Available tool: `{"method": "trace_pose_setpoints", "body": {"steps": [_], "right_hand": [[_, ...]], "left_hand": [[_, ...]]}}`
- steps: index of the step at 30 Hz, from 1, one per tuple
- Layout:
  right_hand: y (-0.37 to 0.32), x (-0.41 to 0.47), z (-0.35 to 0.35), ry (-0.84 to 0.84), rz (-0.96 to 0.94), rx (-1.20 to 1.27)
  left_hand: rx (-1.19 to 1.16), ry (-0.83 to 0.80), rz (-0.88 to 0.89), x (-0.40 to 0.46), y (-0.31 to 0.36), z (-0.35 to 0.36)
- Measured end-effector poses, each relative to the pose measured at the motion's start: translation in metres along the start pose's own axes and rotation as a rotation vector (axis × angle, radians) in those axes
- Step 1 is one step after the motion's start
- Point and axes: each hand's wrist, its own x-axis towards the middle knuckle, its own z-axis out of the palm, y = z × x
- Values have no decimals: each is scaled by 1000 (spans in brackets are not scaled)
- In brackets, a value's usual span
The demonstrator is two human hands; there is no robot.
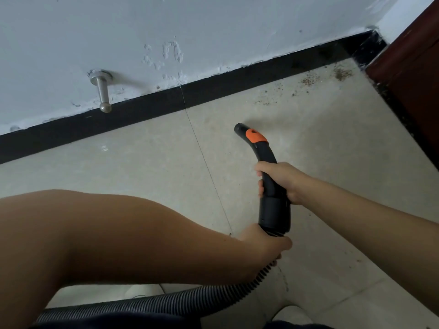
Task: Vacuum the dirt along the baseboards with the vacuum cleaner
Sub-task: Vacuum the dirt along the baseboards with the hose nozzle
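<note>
You are mid-sweep, nozzle aimed at floor short of the dirt.

Nearest you, your left hand (263,243) curls round the ribbed grey hose (166,302) just below the smooth black collar, and your right hand (278,179) wraps the curved, hard plastic handle (267,160) above it, so both hands hold the vacuum firmly. Past the orange band (255,136) the open round nozzle (238,128) hovers near pale, glossy floor tiles (142,162), though whether it touches them I cannot tell. The dirt (311,80), a loose brown gritty scatter, lies farther off towards the corner, close to the flat black baseboard (118,119). Your next move, I judge, is to reach forward and right and bring the nozzle low along that edge. Above it the white wall (213,32) is chipped and carries a brushed metal door stop (102,91); a dark red door (403,67) closes the corner.
</note>
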Motion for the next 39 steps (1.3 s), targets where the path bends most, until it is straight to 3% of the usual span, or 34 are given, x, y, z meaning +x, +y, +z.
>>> {"method": "trace_pose_setpoints", "body": {"steps": [11,19,29,39], "right_hand": [[-27,39,-42,215,-140,282],[-34,56,-15,103,-117,155],[-53,66,-47,232,-144,306],[-67,77,-26,179,-121,217]], "left_hand": [[199,51,142,40,55,-19],[155,109,130,51,39,-28],[176,77,186,69,73,-28],[108,76,201,76,69,-46]]}}
